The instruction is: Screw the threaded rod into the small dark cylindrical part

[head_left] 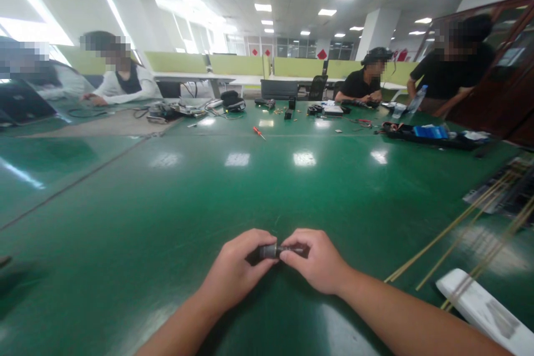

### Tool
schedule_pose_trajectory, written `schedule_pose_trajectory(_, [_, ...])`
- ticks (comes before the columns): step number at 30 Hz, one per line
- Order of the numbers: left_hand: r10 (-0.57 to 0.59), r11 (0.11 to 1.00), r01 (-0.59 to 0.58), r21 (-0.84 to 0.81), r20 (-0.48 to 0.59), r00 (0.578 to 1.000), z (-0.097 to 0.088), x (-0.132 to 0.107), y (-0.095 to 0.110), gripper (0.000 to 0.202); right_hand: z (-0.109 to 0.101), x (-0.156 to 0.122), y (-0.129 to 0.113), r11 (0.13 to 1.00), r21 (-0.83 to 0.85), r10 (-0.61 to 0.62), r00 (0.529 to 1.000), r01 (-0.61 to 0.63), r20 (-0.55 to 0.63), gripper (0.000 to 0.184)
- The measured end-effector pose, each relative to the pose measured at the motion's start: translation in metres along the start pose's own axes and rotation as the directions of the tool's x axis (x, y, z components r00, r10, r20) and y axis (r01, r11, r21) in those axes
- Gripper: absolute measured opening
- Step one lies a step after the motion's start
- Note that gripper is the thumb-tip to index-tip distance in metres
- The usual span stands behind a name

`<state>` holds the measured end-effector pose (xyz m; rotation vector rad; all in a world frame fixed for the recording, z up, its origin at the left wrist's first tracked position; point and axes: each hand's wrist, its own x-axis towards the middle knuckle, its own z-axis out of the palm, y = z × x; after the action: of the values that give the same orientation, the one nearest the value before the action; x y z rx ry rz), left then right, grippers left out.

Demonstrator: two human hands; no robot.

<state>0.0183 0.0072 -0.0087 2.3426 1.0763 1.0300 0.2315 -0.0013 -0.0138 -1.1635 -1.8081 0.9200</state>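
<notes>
Both my hands meet over the near part of a glossy green table [258, 189]. My left hand [236, 270] is closed around the left end of a small dark cylindrical part [270, 251] with a grey band. My right hand [319, 261] pinches the thin dark right end of the same part between thumb and fingers. The part lies level, just above the tabletop. What it is exactly I cannot make out.
Thin wooden sticks [463, 233] and a white flat piece [479, 303] lie at the right. A red-handled screwdriver [258, 132], a black tray with a blue item [429, 134] and scattered tools sit farther back. Several people sit or stand at the far side.
</notes>
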Motion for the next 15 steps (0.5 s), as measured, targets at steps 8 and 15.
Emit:
schedule_pose_trajectory(8, [0.012,1.000,-0.012,0.015,-0.029,0.999,-0.0026,0.0029,0.0029,0.016,-0.0006,0.0003,-0.0007,1.000,0.000,0.013,1.000,-0.013,-0.002,0.008])
schedule_pose_trajectory(15, [0.014,1.000,-0.013,0.022,-0.026,1.000,-0.0014,0.0039,0.0014,0.015,-0.0015,0.0005,-0.0007,1.000,-0.007,0.004,1.000,-0.004,-0.007,0.006])
